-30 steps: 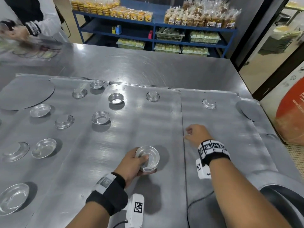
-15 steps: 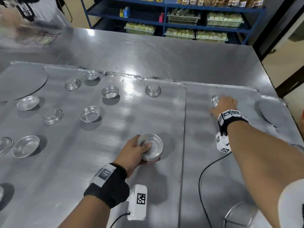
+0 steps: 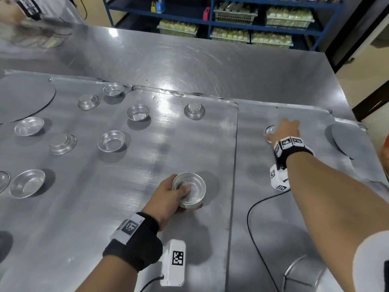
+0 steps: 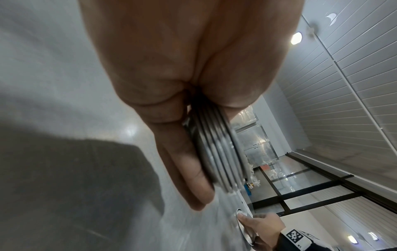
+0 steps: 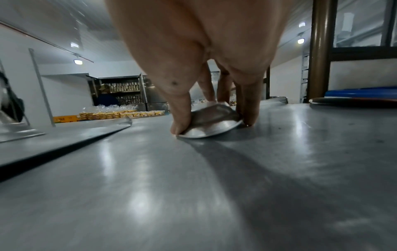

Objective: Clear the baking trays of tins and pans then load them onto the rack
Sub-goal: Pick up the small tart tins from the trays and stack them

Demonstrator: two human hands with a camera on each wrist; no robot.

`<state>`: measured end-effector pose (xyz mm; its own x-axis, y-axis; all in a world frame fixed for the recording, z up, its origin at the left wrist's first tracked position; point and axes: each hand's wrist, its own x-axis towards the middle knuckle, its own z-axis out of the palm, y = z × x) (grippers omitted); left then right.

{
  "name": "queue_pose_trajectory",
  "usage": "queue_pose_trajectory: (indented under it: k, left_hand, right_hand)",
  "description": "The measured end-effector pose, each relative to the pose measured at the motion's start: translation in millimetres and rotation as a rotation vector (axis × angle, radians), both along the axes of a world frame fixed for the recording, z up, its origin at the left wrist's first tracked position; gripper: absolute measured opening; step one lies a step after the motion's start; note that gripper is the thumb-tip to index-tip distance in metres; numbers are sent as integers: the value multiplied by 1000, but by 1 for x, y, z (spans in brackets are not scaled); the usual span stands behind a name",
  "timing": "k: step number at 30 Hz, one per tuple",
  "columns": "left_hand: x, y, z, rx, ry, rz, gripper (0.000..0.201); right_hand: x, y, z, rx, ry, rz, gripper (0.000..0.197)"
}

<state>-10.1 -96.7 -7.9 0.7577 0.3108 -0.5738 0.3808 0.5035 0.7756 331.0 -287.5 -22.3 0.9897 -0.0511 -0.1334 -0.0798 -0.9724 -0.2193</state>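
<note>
Two flat baking trays lie side by side, the left tray [image 3: 88, 207] and the right tray [image 3: 263, 207]. My left hand [image 3: 168, 197] grips a stack of nested small round tins [image 3: 189, 191] near the left tray's right edge, thumb inside the top tin; the stack's rims [image 4: 221, 158] show in the left wrist view. My right hand [image 3: 284, 131] is stretched out over the right tray and pinches an upside-down tin [image 5: 210, 122], [image 3: 269, 130] between thumb and fingers, one edge tipped up. Several loose tins, such as one [image 3: 111, 141], are scattered on the left tray.
Flat round discs lie at the far left [image 3: 23, 98] and far right [image 3: 345, 140]. A blue shelf unit [image 3: 231, 20] with packed goods stands behind the steel table [image 3: 189, 60]. Another person's hand [image 3: 12, 11] is at the top left. A cable [image 3: 254, 234] trails over the right tray.
My right hand reached from the middle seam out to the lone tin on the right tray and took hold of it. The left hand kept its stack in place.
</note>
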Motion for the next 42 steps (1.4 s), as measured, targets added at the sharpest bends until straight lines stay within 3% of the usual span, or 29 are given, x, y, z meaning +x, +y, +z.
queue_pose_trajectory:
  k: [2, 4, 9, 14, 19, 22, 24, 29, 35, 40, 42]
  left_hand:
    - [-5, 0, 3, -2, 2, -8, 16]
    - [-10, 0, 8, 0, 3, -17, 15]
    - [-30, 6, 18, 11, -17, -43, 20]
    - [-56, 11, 27, 1, -11, -55, 20]
    - [-81, 18, 34, -16, -19, -62, 16]
    - [-93, 25, 37, -31, -17, -67, 25]
    - [-100, 31, 41, -81, -24, -44, 39]
    - [-120, 46, 45, -67, -68, -155, 57]
    - [-139, 61, 37, 9, -47, -153, 30]
    - [-150, 80, 33, 67, -37, -121, 43]
    - [-154, 87, 32, 83, -35, -122, 36]
  right_hand:
    - [-18, 2, 6, -12, 15, 14, 44]
    - [-37, 6, 11, 33, 29, -8, 53]
    - [-96, 21, 23, 290, 12, -11, 67]
    - [-176, 34, 47, 461, -91, 166, 69]
    - [-267, 49, 70, 843, -108, 250, 68]
    - [-323, 57, 82, 1135, -12, 272, 65]
    - [-352, 62, 83, 1223, 53, 309, 64]
    - [-399, 75, 77, 1176, 119, 383, 68]
    - [-426, 94, 60, 1133, 192, 466, 64]
    - [-434, 108, 52, 1159, 261, 528, 64]
    - [-433, 114, 52, 1143, 297, 571, 63]
